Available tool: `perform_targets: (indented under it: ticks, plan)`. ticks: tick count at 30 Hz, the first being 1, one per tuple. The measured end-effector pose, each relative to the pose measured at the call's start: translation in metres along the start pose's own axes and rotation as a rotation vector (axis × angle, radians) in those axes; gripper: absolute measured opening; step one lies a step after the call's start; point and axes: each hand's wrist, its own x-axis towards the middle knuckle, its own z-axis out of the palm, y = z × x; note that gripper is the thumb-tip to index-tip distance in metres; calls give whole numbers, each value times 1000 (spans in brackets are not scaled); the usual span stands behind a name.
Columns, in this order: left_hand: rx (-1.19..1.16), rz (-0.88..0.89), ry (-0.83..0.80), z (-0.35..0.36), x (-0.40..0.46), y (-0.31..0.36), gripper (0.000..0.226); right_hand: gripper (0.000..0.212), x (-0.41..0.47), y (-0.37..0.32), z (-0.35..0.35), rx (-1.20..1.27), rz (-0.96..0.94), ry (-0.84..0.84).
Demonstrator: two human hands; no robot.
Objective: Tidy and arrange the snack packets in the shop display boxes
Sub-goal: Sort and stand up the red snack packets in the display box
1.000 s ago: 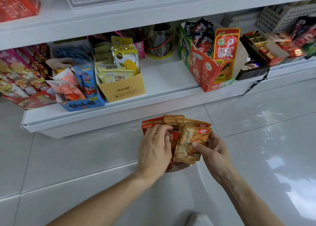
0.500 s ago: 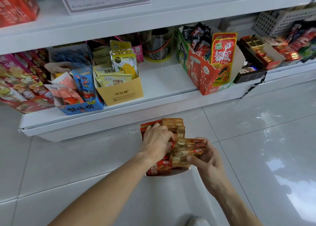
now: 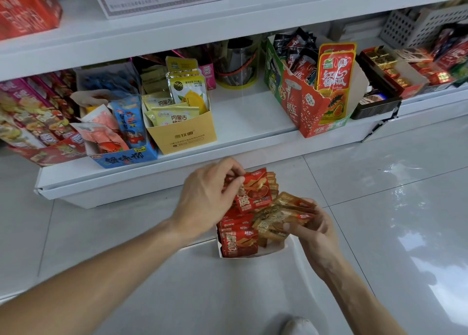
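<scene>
Fingertips of my left hand (image 3: 207, 195) pinch a red packet (image 3: 253, 193) just above the white box (image 3: 253, 255); my right hand (image 3: 314, 231) clamps orange packets (image 3: 283, 213) beside it.

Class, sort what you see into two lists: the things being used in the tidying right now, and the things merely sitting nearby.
In use:
left hand, pinching a red packet
right hand, holding orange packets
white display box on the floor

Sitting nearby:
yellow box
blue box
red and green box
grey basket
</scene>
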Motion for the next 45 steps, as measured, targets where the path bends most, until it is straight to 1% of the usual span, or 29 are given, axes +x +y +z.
perform_targets:
  ticks: [3, 6, 9, 13, 17, 20, 24, 26, 28, 30, 31, 32, 33, 36, 38, 40, 42, 45]
  plan:
    - [-95, 5, 15, -30, -14, 0, 11, 51, -1, -3, 6, -173, -15, 52]
    - [-113, 43, -14, -42, -39, -3, 10, 48, 0, -1, 12, -217, -20, 106]
    - [-98, 112, 0, -39, -64, -10, 10, 50, 0, -4, 17, -248, -59, 171]
    - [-75, 121, 27, -13, -83, -19, 6, 50, -5, -14, 19, -366, -163, 194]
    - [26, 177, 32, 19, -91, -35, 7, 46, -11, -13, 23, -353, -176, 194]
    - [131, 268, -15, 33, -96, -49, 10, 43, -12, -9, 27, -308, -168, 221]
    - [223, 312, -70, 46, -102, -59, 8, 41, -11, -5, 31, -271, -188, 252]
    - [245, 321, -77, 49, -100, -56, 17, 40, -11, 0, 31, -306, -178, 229]
    - [265, 313, -108, 53, -92, -47, 39, 40, -11, 6, 26, -372, -170, 198]
    - [312, 327, -220, 61, -80, -41, 65, 41, -10, 9, 19, -450, -184, 161]
    - [322, 316, -278, 66, -75, -40, 73, 42, -10, 9, 16, -502, -193, 136]
    - [320, 297, -311, 70, -71, -41, 75, 43, -9, 8, 13, -563, -196, 108]
    - [314, 287, -316, 73, -69, -44, 72, 43, -7, 5, 10, -626, -196, 79]
    - [308, 279, -304, 69, -68, -54, 59, 44, 3, -6, 2, -761, -183, 2]
    - [304, 274, -278, 65, -68, -56, 57, 44, 10, -9, 1, -829, -176, -52]
    - [308, 272, -267, 67, -67, -56, 57, 47, 13, -4, 4, -937, -181, -142]
    - [295, 247, -271, 71, -67, -53, 61, 50, 13, 6, 7, -1070, -174, -226]
    - [268, 176, -239, 74, -69, -45, 78, 49, 16, 9, 3, -1218, -206, -240]
